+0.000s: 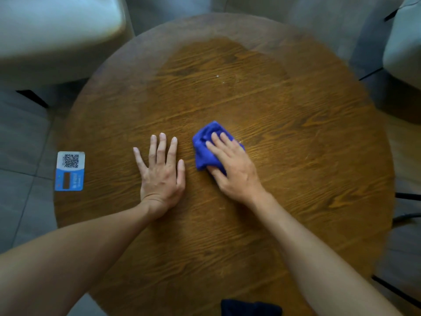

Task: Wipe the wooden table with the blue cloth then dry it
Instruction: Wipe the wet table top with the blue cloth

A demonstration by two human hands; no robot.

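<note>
Head view: right hand (234, 169) presses crumpled blue cloth (206, 148) onto round grained wooden table (296, 137); left hand (160, 176) spread flat.

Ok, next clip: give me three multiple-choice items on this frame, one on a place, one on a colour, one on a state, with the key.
1. Where is the QR-code card?
A. at the table's left edge
B. under the cloth
C. at the table's far edge

2. What colour is the cloth?
A. yellow
B. blue
C. white

3. How is the left hand placed?
A. gripping the cloth
B. raised off the table
C. flat on the table, fingers spread

Key:
1 A: the card sits at the round tabletop's left rim, well clear of both hands.
2 B: the bunched cloth under the right hand is deep blue.
3 C: the left palm lies open on the wood, beside the cloth but apart from it.
</note>
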